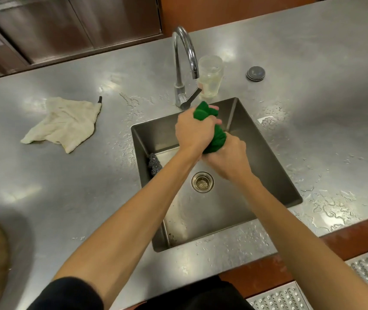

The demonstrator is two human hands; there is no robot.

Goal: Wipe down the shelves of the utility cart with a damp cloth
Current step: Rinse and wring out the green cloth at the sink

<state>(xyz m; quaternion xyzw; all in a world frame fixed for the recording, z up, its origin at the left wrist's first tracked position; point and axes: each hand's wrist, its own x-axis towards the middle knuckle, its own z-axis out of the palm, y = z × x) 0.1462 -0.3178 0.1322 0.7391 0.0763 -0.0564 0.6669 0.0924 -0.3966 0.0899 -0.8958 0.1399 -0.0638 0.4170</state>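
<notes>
Bare forearms reach out from a black sleeve (73, 294) over the steel sink (268, 157). Above the basin, just in front of the faucet (184, 52), the green cloth (215, 136) is bunched and twisted between two hands. The left hand (192, 130) has its grip clenched on the upper end and the right hand (229, 158) on the lower. A steel scourer (154, 163) sits against the sink's left wall. A beige rag (64, 121) lies on the wet tabletop (66, 198), well to the left.

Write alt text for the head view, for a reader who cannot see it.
The left hand and right hand grip a bunched green cloth over a steel sink. A cream rag lies on the wet counter to its left; a clear jar stands beside the tap.
</notes>
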